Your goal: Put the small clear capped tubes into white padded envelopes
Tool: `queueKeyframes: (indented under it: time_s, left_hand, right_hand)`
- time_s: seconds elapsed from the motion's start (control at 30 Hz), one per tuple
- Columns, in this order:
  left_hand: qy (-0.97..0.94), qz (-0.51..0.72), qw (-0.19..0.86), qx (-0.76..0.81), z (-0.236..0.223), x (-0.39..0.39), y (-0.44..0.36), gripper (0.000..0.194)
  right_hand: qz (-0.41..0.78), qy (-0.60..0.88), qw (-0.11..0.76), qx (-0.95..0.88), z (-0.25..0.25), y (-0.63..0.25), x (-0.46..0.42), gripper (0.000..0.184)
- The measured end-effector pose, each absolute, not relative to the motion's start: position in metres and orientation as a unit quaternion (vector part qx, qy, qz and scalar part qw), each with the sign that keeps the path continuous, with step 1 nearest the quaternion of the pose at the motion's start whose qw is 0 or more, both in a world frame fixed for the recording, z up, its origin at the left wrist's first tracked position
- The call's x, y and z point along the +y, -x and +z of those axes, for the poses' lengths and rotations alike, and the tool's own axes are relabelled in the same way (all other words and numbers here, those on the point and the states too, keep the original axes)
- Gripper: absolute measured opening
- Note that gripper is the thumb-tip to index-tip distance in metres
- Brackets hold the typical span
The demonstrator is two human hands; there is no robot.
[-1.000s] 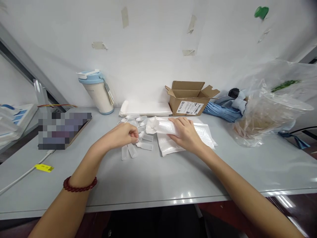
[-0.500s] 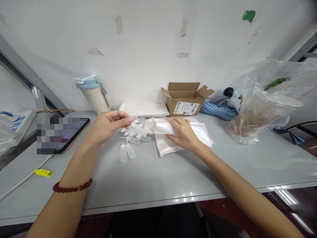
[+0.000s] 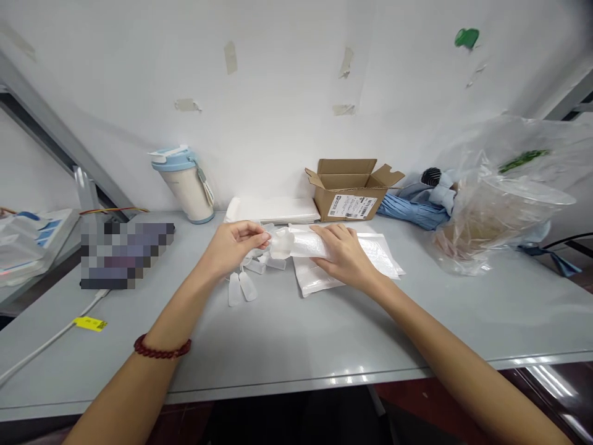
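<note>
My right hand point(image 3: 340, 250) wraps round a white bubble mailer point(image 3: 308, 243), whose open mouth faces left. At that mouth, my left hand point(image 3: 241, 244) is closed in a pinch on a small translucent tag, mostly hidden by the fingers. Several similar translucent plastic tags lie in a loose pile, partly covered by my left hand. Two tags with thin loops point(image 3: 241, 288) rest apart, nearer the front. Under my right hand, more flat bubble mailers point(image 3: 377, 253) lie on the grey table point(image 3: 287, 340).
Behind the hands stand an open cardboard box point(image 3: 349, 204) and a white stack point(image 3: 273, 209) against the wall. A tumbler point(image 3: 185, 185) and a phone point(image 3: 134, 253) with its cable are on the left. A blue folded umbrella point(image 3: 414, 210) and a clear plastic bag point(image 3: 491, 216) sit at right.
My left hand has moved right, bringing its pinched fingers to the mailer's open mouth. My right hand still holds the mailer. The camera view has shifted slightly.
</note>
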State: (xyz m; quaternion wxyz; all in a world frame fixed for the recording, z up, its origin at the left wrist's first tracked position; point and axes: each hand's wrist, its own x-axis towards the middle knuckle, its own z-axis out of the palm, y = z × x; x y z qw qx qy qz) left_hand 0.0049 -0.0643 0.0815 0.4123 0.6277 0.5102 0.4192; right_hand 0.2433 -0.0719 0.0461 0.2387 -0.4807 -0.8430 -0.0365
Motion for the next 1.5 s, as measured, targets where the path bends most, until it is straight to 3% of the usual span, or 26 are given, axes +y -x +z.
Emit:
queueKeyframes:
  time_s: [0.27,0.5,0.83,0.9,1.07,1.37,1.5]
  left_hand:
    - [-0.661,0.366,0.485,0.44,0.06,-0.067,-0.025,0.022]
    - [-0.726,0.385,0.328,0.466,0.049,-0.071,-0.033,0.019]
    - [-0.613,0.541,0.291,0.496,0.069,-0.071,-0.021,0.021]
    - [-0.578,0.532,0.337,0.519,0.073,-0.069,-0.017,0.023]
    - [-0.551,0.347,0.602,0.462,0.068,-0.063,-0.013,0.029]
    - [-0.537,0.354,0.587,0.492,0.058,-0.063,-0.02,0.029]
    - [-0.557,0.328,0.532,0.547,0.059,-0.069,-0.029,0.015]
  right_hand:
    - [-0.03,0.466,0.245,-0.85,0.047,-0.24,-0.075,0.047]
    - [-0.034,0.452,0.247,-0.856,0.045,-0.239,-0.075,0.047]
    - [-0.024,0.45,0.293,-0.843,0.045,-0.243,-0.071,0.045]
    - [-0.024,0.445,0.301,-0.843,0.045,-0.243,-0.071,0.046]
    - [-0.026,0.421,0.308,-0.853,0.047,-0.24,-0.075,0.043]
    - [-0.024,0.386,0.313,-0.867,0.046,-0.237,-0.078,0.041]
    - [-0.029,0.365,0.308,-0.878,0.044,-0.233,-0.079,0.041]
